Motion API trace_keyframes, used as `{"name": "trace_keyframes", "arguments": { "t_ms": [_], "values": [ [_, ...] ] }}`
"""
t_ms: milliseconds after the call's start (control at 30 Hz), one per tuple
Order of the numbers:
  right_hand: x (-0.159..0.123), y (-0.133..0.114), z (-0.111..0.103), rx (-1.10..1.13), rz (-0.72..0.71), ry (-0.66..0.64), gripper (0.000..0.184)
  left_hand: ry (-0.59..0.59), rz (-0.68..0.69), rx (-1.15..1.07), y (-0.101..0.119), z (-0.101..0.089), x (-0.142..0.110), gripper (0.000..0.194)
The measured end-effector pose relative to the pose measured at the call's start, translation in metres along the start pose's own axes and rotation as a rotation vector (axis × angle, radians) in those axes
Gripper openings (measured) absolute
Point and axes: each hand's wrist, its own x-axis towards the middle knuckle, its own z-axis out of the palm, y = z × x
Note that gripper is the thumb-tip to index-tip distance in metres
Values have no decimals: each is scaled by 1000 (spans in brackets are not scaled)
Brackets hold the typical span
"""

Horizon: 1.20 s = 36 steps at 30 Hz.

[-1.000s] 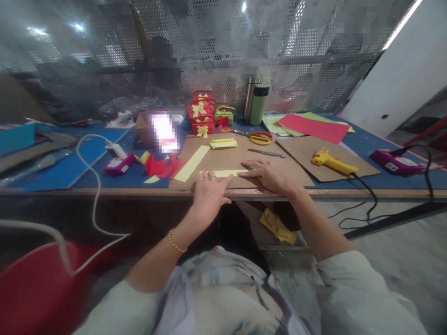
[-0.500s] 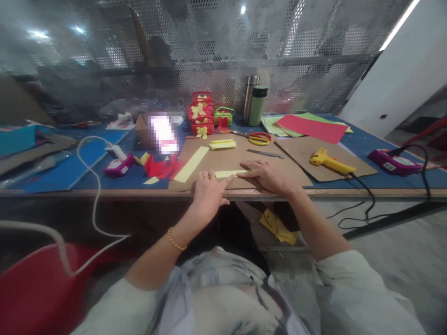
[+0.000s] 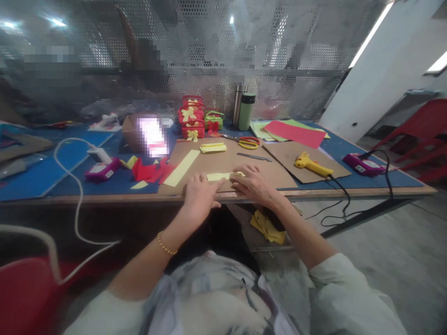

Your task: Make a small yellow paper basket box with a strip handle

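A folded strip of pale yellow paper [image 3: 219, 177] lies on a brown cardboard sheet [image 3: 223, 163] near the table's front edge. My left hand [image 3: 200, 193] holds its left end down, the index finger reaching along the near edge. On the right end, my right hand [image 3: 253, 185] has its fingers bent onto the paper; the fingertips partly hide it. A longer flat yellow strip [image 3: 182, 168] lies slanted left of my hands. Beyond them are a folded yellow piece [image 3: 213, 148], a dark flat blade-like tool [image 3: 254, 157] and scissors [image 3: 248, 143] with red and yellow handles.
Red paper boxes with yellow bows [image 3: 191, 116] are stacked at the back, near a green bottle [image 3: 247, 111]. Red paper scraps [image 3: 148, 170] and a purple device [image 3: 102, 170] lie left. A yellow glue gun [image 3: 312, 165] rests right on cardboard, its cord hanging over the edge.
The whole view has shifted a little, so the table appears further left. My right hand's fingers, flatter before, are now more bent at the strip's right end. My left hand stays on it.
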Motion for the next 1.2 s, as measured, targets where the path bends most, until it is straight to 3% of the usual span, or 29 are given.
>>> {"name": "trace_keyframes", "arguments": {
  "t_ms": [333, 567, 700, 900, 1200],
  "values": [
    [-1, 2, 4, 72, 16, -33, 37, 9, -5, 21, 0, 7, 1, 83],
    [5, -38, -8, -234, 1, -65, 41, -7, 6, 34, 0, 4, 0, 84],
    [4, -51, -7, -280, 51, -49, 43, -5, -2, 8, 0, 4, 0, 84],
    [-1, -47, -4, -277, 102, 13, 33, -11, -6, 18, 0, 2, -1, 80],
    [-14, -35, -18, -342, 136, -3, 37, -41, -1, -5, -1, 1, 0, 83]
  ]
}}
